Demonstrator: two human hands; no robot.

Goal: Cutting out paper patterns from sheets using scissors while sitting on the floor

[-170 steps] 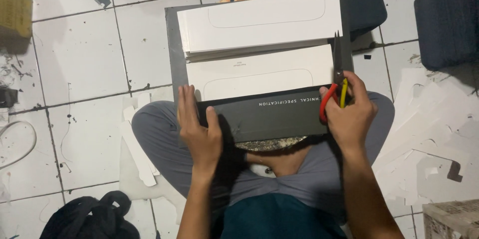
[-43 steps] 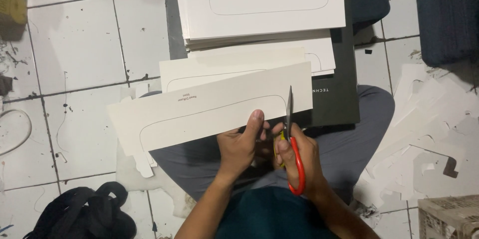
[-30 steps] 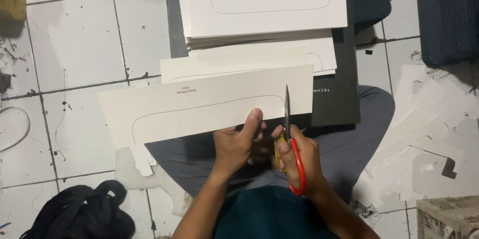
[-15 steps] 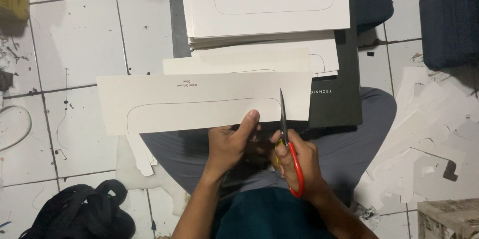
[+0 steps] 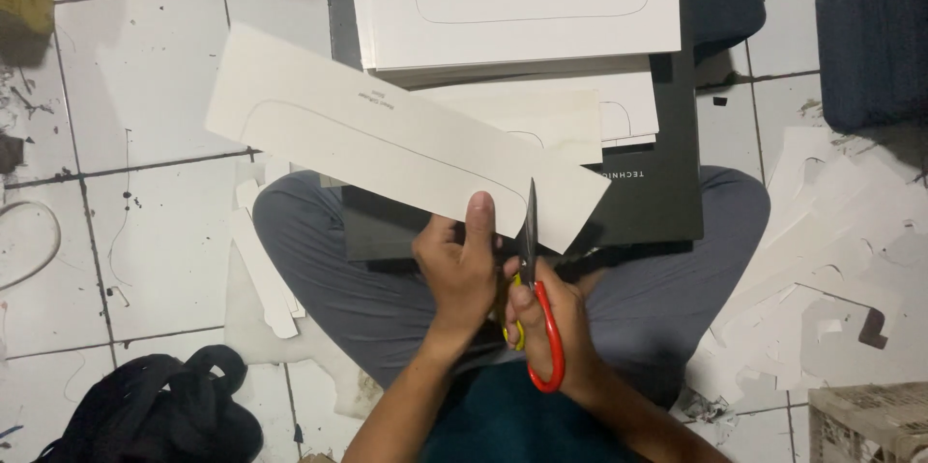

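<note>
Over the lap, above a dark board (image 5: pixel 667 202): long white card strip (image 5: pixel 387 139) tilted, high at left, low at right. Left hand (image 5: pixel 459 265) clenched on its lower edge, thumb on top. Right hand (image 5: pixel 551 328) just beside, gripping red-handled scissors (image 5: pixel 534 274), blades upright and biting into the strip's lower edge. Beyond, stacked white cards (image 5: pixel 522 14); paper offcuts (image 5: pixel 831 260) on tiled floor (image 5: pixel 126 86) at right.

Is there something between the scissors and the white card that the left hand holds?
Nothing visible. The scissors in the right hand already meet the card's lower edge, beside the left hand's thumb.
</note>
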